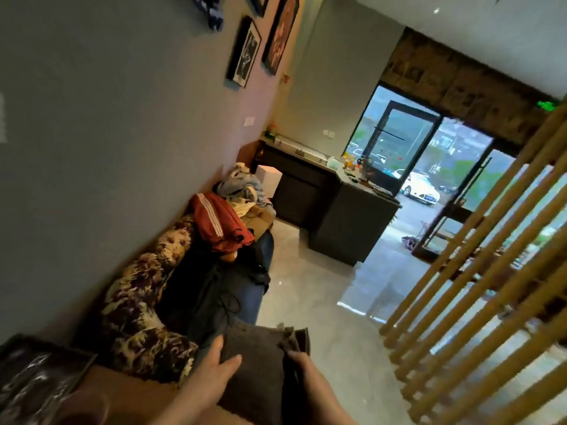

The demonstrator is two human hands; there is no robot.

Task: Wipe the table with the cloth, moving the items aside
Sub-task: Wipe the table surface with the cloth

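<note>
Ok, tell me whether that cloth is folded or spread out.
Folded. The dark cloth shows stacked layers at its far right corner and sits as a compact rectangle between the left hand and the right hand.

You have one dark grey-brown folded cloth (257, 360) in front of you, and two bare hands on it: your left hand (211, 375) and your right hand (306, 372). You can count one floral-patterned sofa (144, 289), one red jacket with white stripes (217, 219) in the clothes heap, one dark L-shaped counter (337, 204), and one white car (420, 187) outside. At least three dark-framed pictures (244, 53) hang on the wall.
</note>
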